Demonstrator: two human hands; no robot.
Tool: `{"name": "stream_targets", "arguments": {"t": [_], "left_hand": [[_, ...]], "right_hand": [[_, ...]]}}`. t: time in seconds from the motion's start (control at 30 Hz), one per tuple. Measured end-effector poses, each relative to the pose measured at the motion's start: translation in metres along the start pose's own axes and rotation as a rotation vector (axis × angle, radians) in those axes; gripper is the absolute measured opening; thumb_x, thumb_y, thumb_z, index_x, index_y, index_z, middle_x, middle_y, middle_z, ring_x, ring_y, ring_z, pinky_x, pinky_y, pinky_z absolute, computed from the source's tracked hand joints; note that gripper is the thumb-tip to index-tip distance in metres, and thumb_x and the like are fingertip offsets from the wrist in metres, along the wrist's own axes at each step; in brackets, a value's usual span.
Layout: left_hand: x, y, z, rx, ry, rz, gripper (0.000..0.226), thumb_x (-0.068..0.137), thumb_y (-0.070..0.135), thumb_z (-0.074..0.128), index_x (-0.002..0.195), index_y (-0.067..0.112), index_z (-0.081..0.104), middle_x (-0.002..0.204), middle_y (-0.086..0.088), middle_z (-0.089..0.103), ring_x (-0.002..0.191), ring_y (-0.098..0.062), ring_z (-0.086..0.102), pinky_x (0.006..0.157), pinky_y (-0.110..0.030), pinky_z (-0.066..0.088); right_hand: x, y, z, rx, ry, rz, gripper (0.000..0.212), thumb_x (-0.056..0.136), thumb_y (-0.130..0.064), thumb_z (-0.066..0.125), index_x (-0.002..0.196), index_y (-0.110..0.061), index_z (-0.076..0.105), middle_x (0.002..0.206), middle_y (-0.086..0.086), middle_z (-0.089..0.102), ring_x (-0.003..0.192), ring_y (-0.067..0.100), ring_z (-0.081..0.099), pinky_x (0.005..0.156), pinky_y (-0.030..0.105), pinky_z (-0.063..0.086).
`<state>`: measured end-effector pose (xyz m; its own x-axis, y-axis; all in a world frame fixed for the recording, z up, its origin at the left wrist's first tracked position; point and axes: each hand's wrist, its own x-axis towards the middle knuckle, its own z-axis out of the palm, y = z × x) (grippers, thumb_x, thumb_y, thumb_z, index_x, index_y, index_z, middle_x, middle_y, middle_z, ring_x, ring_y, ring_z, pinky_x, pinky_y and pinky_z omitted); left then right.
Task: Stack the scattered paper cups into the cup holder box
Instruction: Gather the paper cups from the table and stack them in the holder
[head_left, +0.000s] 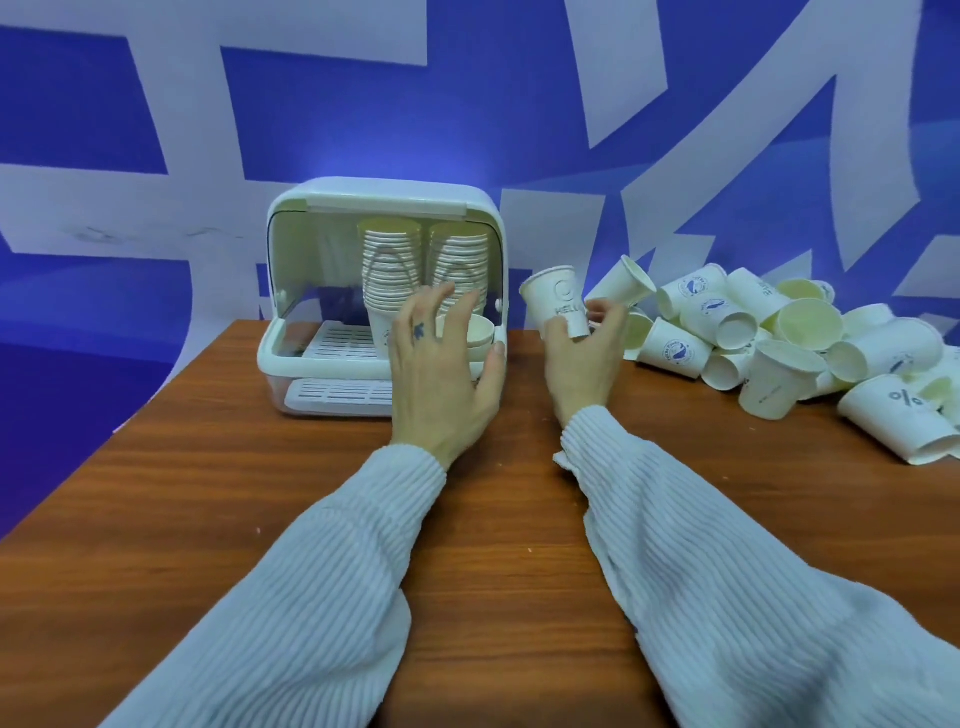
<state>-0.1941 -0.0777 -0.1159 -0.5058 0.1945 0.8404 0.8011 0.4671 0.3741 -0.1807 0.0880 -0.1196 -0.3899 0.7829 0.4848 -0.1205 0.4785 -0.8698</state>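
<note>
The white cup holder box (291, 332) stands open at the table's back, with two tall stacks of paper cups (390, 260) inside and a short stack (480, 332) at its front right. My left hand (441, 364) hovers in front of the box with fingers spread, holding nothing. To its right, my right hand (584, 358) grips one white paper cup (556, 301) printed "HELLO", tilted with its mouth up and to the left. A heap of loose paper cups (789, 343) lies on the table's right side.
The brown wooden table (260, 493) has its left edge running diagonally down to the lower left. A blue and white patterned wall (467, 104) stands right behind the box and the heap.
</note>
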Motion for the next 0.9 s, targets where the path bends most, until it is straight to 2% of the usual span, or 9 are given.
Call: {"name": "stream_targets", "arguments": {"t": [0.07, 0.13, 0.2, 0.27, 0.4, 0.53, 0.63, 0.77, 0.9], "left_hand": [[0.008, 0.012, 0.0, -0.223, -0.052, -0.078, 0.059, 0.092, 0.037, 0.067, 0.144, 0.015, 0.049, 0.149, -0.006, 0.04, 0.138, -0.022, 0.043, 0.112, -0.044, 0.043], [0.019, 0.028, -0.003, -0.467, -0.129, -0.317, 0.085, 0.086, 0.053, 0.069, 0.155, 0.022, 0.031, 0.155, 0.001, 0.032, 0.138, -0.017, 0.045, 0.112, -0.043, 0.044], [0.029, 0.038, -0.007, -0.624, -0.137, -0.474, 0.102, 0.081, 0.059, 0.071, 0.16, 0.027, 0.015, 0.152, 0.006, 0.034, 0.137, -0.015, 0.047, 0.114, -0.044, 0.044], [0.036, 0.044, -0.014, -0.672, -0.103, -0.482, 0.1, 0.084, 0.048, 0.075, 0.16, 0.026, 0.014, 0.143, 0.013, 0.037, 0.129, -0.007, 0.049, 0.112, -0.04, 0.046], [0.035, 0.044, -0.015, -0.641, -0.057, -0.442, 0.096, 0.085, 0.045, 0.077, 0.159, 0.029, 0.017, 0.147, 0.014, 0.037, 0.129, -0.008, 0.05, 0.106, -0.041, 0.052], [0.029, 0.035, -0.005, -0.603, -0.093, -0.409, 0.099, 0.078, 0.058, 0.074, 0.156, 0.037, 0.018, 0.156, 0.006, 0.038, 0.137, -0.018, 0.049, 0.108, -0.047, 0.049], [0.026, 0.032, -0.001, -0.599, -0.118, -0.401, 0.098, 0.077, 0.061, 0.074, 0.154, 0.041, 0.017, 0.153, 0.005, 0.042, 0.133, -0.019, 0.053, 0.106, -0.047, 0.051], [0.029, 0.03, -0.003, -0.597, -0.112, -0.405, 0.098, 0.078, 0.057, 0.074, 0.156, 0.039, 0.017, 0.153, 0.008, 0.041, 0.133, -0.018, 0.052, 0.107, -0.047, 0.05], [0.035, 0.027, -0.012, -0.588, -0.077, -0.427, 0.094, 0.083, 0.05, 0.075, 0.156, 0.033, 0.019, 0.155, 0.009, 0.036, 0.135, -0.016, 0.048, 0.107, -0.046, 0.05]], "right_hand": [[-0.021, -0.024, -0.016, 0.267, 0.003, -0.068, 0.038, 0.086, -0.024, 0.061, 0.121, -0.017, 0.049, 0.117, 0.0, 0.055, 0.099, 0.007, 0.06, 0.076, 0.018, 0.048], [-0.042, -0.04, -0.03, 0.392, -0.152, -0.2, 0.035, 0.088, -0.022, 0.059, 0.12, -0.016, 0.049, 0.112, -0.002, 0.056, 0.092, -0.003, 0.059, 0.078, 0.016, 0.047], [-0.056, -0.045, -0.04, 0.407, -0.32, -0.297, 0.031, 0.091, -0.03, 0.059, 0.12, -0.022, 0.051, 0.113, -0.004, 0.059, 0.099, -0.003, 0.06, 0.086, 0.018, 0.047], [-0.051, -0.045, -0.042, 0.367, -0.321, -0.319, 0.029, 0.092, -0.039, 0.055, 0.118, -0.027, 0.053, 0.114, -0.003, 0.062, 0.106, 0.004, 0.061, 0.091, 0.021, 0.047], [0.01, -0.019, -0.023, -0.224, -0.213, -0.376, 0.025, 0.096, -0.034, 0.054, 0.115, -0.021, 0.062, 0.121, 0.001, 0.059, 0.109, 0.02, 0.059, 0.093, 0.037, 0.05], [0.054, 0.019, -0.004, -1.109, -0.458, -0.711, 0.027, 0.095, -0.02, 0.057, 0.121, -0.017, 0.067, 0.151, 0.005, 0.045, 0.105, 0.035, 0.062, 0.073, 0.041, 0.046], [0.07, 0.032, 0.004, -1.46, -0.626, -0.841, 0.038, 0.102, -0.014, 0.048, 0.138, -0.016, 0.061, 0.163, 0.013, 0.029, 0.119, 0.036, 0.059, 0.084, 0.044, 0.05], [0.081, 0.032, 0.004, -1.571, -0.652, -0.865, 0.035, 0.102, -0.003, 0.044, 0.131, -0.005, 0.063, 0.135, 0.018, 0.051, 0.115, 0.038, 0.058, 0.085, 0.047, 0.053], [0.085, 0.009, -0.016, -1.317, -0.602, -0.939, 0.027, 0.099, -0.003, 0.048, 0.124, -0.005, 0.058, 0.122, 0.019, 0.058, 0.104, 0.04, 0.059, 0.074, 0.046, 0.042]]}}
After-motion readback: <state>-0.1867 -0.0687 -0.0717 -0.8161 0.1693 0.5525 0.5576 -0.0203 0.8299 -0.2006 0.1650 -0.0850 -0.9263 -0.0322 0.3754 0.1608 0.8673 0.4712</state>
